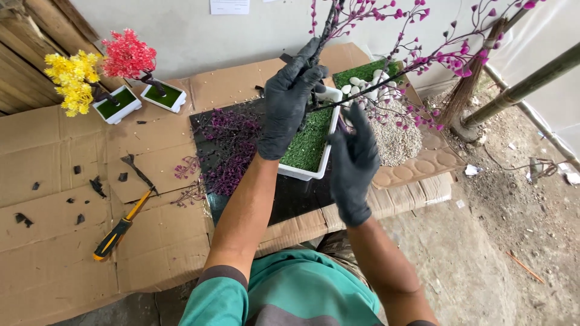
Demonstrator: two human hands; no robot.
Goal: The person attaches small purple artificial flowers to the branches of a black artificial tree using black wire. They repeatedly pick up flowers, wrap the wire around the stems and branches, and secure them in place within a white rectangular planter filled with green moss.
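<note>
Both gloved hands work at twelve o'clock: left hand (289, 99) clamps the pink-blossom tree's dark trunk (327, 27), its top cut off; right hand (353, 160) is open, hiding part of the white tray (302, 173).

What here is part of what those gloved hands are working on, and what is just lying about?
In use:
- left hand gripping the dark trunk of the pink-blossom tree
- right hand, fingers spread, beside a branch
- white planter with green turf

Lying about:
- yellow-handled screwdriver
- finished yellow tree and red tree
- loose purple sprigs
- gravel pile
</note>
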